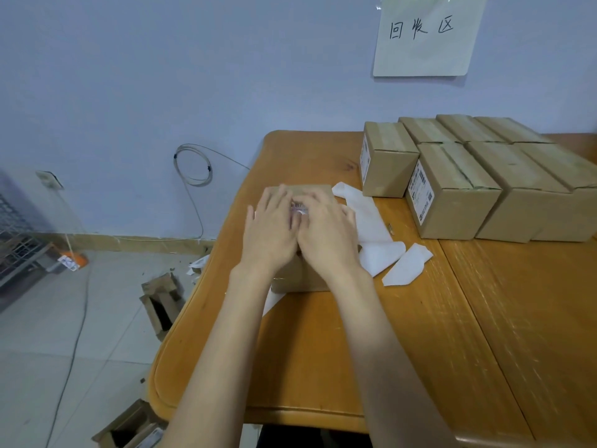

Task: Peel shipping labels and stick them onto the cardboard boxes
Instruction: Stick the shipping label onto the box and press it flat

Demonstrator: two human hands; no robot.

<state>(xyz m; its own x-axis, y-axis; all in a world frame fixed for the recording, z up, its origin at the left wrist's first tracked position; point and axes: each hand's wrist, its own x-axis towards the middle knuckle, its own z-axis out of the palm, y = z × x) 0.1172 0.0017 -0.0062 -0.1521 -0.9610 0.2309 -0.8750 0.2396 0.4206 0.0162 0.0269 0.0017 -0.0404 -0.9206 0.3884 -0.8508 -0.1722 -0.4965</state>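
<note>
The shipping label (pixel 298 208) lies on top of the cardboard box (pixel 302 273) in front of me, near the left end of the wooden table (pixel 323 344). Only a small strip of its white, printed face shows between my fingers. My left hand (pixel 271 231) and right hand (pixel 326 236) lie side by side on the box top, palms down, fingers straight and spread flat, pressing on the label; neither grips anything. The box is plain brown corrugated card, rectangular, and most of it is hidden under my hands.

Just to the right of the box, glossy white backing strips (pixel 371 227) lie loose on the tabletop, curled and overlapping, with one pointed piece a little apart.

At the far right stands a tight block of taped boxes (pixel 484 179), the same brown card, sealed with tape along their tops. Two of them show white printed labels (pixel 420 192) on their left-facing sides.

The table is smooth orange-brown wood with rounded edges and pale scuffs. A paper sign (pixel 426 37) with handwritten characters hangs on the pale wall. Torn cardboard scraps (pixel 161 302) lie on the tiled floor to my left.
</note>
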